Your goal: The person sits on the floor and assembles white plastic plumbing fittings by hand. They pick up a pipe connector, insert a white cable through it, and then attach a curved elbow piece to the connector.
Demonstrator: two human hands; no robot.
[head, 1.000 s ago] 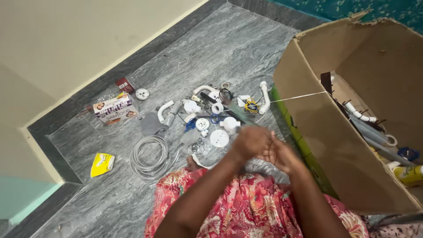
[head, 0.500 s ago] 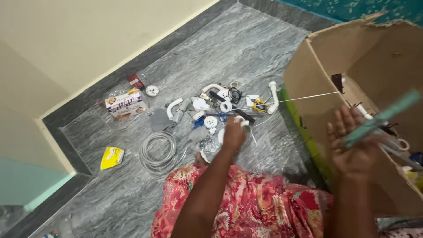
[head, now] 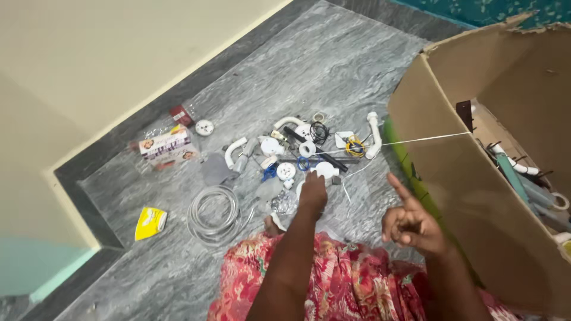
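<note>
On the far left of the grey stone floor (head: 333, 65) lies a yellow packet (head: 150, 222), and above it a small printed carton (head: 168, 145) with a red box (head: 181, 115) and a round white part (head: 205, 127) close to it. None of these has moved in the last second. Next comes the coil of clear hose (head: 214, 213), also in the same place.

In the middle is the heap of small parts: white pipe bends (head: 235, 151), a roll of white tape (head: 307, 148), a blue ring (head: 270, 172), a bundle of yellow wire (head: 355, 145) and a white pipe piece (head: 373, 135). The left hand (head: 313, 193) has come down onto the near edge of this heap; one second ago it was joined with the other hand over the lap. Its fingers are curled over a round white disc, but I cannot tell if they already grip it, because the back of the hand hides them.

More to the right, the right hand (head: 411, 226) is now empty. Half a second ago it held a long green strip; now a green strip (head: 513, 177) lies inside the cardboard box (head: 452, 172), among pipes, so I judge it was just dropped there. The hand hangs in the air near the box wall, fingers loosely bent and the forefinger pointing up. A thin white string (head: 416, 141) runs from the heap to the box.
</note>
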